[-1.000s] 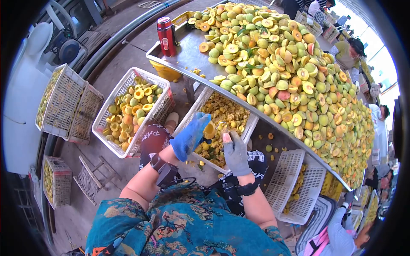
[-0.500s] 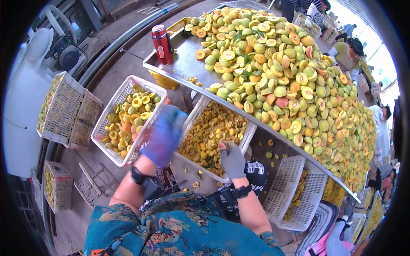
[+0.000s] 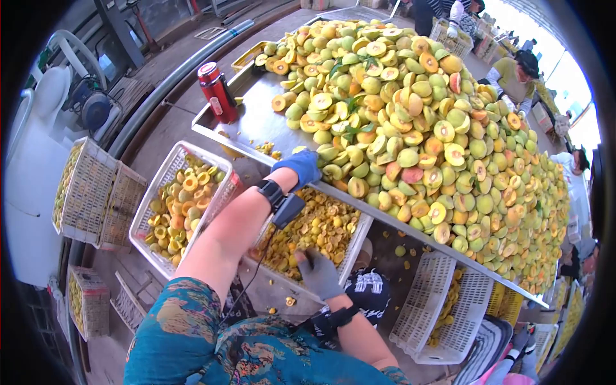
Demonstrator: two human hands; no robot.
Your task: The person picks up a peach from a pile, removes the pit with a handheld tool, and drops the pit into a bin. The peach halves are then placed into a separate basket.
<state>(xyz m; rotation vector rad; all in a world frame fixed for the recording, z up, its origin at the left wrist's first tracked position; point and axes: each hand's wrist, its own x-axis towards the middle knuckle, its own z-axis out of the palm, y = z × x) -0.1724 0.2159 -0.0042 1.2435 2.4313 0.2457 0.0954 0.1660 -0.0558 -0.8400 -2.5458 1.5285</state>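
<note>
My left hand [image 3: 300, 168], in a blue glove, reaches to the near edge of the metal table [image 3: 273, 115] and touches the pile of halved yellow-green stone fruit [image 3: 391, 112]. Its fingertips are hidden, so their grip does not show. My right hand [image 3: 321, 274], in a grey glove, hovers low over a white crate [image 3: 360, 240] of pits and fruit scraps [image 3: 321, 221]. Its fingers are curled toward the thumb; whatever lies between them is too small to name. Left of my forearm stands another white crate [image 3: 142, 215] holding pitted fruit halves [image 3: 186, 199].
A red thermos [image 3: 217, 93] stands on the table's left corner. Stacked fruit crates [image 3: 90, 189] are at far left, and nested white crates [image 3: 423, 305] sit under the table at right. A small wooden stool [image 3: 131, 298] is at lower left. Co-workers [image 3: 516, 77] stand along the far side.
My left hand has moved from between the two crates up and right to the fruit pile. The right hand has shifted slightly left and down in view, staying over the scrap crate.
</note>
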